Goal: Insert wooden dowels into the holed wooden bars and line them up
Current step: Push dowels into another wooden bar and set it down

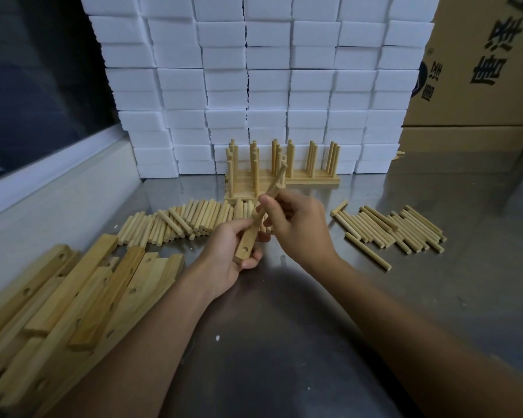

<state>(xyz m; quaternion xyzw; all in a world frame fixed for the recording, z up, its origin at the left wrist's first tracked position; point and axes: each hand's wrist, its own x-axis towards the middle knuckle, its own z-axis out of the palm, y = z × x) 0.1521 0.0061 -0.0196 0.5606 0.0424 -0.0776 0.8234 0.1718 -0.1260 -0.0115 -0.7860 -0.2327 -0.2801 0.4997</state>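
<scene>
My left hand (228,251) grips the near end of a holed wooden bar (251,236), which is raised off the table and tilts up and away. One hole shows near its lower end. My right hand (296,227) pinches the same bar around its middle. Whether a dowel is in that hand is hidden by the fingers. Loose dowels lie in a pile (181,220) behind my hands and in a second pile (396,229) to the right. Finished bars with upright dowels (281,165) stand in rows at the back.
A heap of holed bars (73,297) lies at the near left on the metal table (299,327). White foam blocks (254,70) are stacked along the back. Cardboard boxes (480,70) stand at the far right. A pale wall ledge (58,182) runs along the left.
</scene>
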